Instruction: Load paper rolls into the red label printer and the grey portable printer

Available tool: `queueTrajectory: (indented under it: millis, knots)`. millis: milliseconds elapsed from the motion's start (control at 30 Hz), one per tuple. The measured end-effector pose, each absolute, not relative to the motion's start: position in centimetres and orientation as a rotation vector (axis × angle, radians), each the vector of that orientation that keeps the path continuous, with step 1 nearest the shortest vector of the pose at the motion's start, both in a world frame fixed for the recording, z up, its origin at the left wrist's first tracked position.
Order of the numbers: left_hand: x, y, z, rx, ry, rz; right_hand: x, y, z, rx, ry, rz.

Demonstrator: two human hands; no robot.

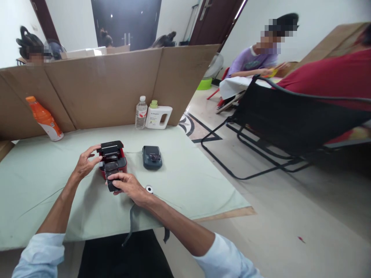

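- Red-and-black plastic, the small label printer [113, 159] is sitting on the pale green counter [43, 181], just left of a dark blue handheld device [152, 157].
- You are steadying its left side with your left hand [85, 164], fingers curled against the casing; that grip is closed on the printer body.
- Your right hand [129, 185] is pinching the black hinged part [111, 175] that is hanging out at the front; that grip is closed on the flap.
- Judging by looks, it is handling as a light, rigid shell with smooth, slightly slippery sides; the flap hinge is likely the weak spot.
- Holding the body by its two side walls seems safest, not by the open lid.
- An orange bottle [45, 119], a water bottle [141, 112] and a white jug [158, 116] are standing well apart at the cardboard screen [101, 88].
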State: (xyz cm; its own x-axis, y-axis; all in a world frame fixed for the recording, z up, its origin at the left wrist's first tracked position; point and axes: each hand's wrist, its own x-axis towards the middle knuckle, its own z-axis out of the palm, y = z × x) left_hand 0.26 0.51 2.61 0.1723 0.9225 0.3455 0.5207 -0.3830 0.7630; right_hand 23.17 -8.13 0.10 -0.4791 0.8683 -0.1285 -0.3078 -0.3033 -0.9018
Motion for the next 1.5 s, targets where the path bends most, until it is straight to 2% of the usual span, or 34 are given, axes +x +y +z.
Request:
queueTrajectory:
  millis: [200,433,500,633,733,867,1167,1400,1500]
  knots:
    - [-1.1,-1.5,2.1,2.338,1.307,0.89,23.9,-7.7,0.2,-0.777,-1.24,1.886]
    - [-1.5,-2.1,0.7,2.521,1.371,0.801,27.0,-7.2,2.2,-0.777,-1.698,1.875]
    - [-1.4,-2.4,0.4,2.521,1.436,0.778,27.9,-6.6,2.7,-0.887,-1.784,1.634]
    - [-1.1,-3.0,-0.1,2.512,1.563,0.753,28.9,-4.3,2.9,-1.126,-1.898,0.831]
    - [-0.8,-3.2,-0.5,2.529,1.608,0.767,28.9,-2.7,2.2,-1.162,-2.161,0.604]
    - [-0.5,-3.4,-0.8,2.56,1.645,0.768,28.5,-1.6,1.0,-1.173,-2.357,0.535]
    - [0.1,-3.7,-0.4,2.645,1.717,0.646,28.3,-1.0,-0.6,-1.098,-2.36,0.464]
    - [0.5,-4.1,-0.1,2.626,1.778,0.568,28.0,-1.1,-1.0,-1.117,-2.355,0.5]
    - [0.8,-4.3,-0.3,2.584,1.779,0.575,28.1,-1.2,-1.4,-1.104,-2.275,0.607]
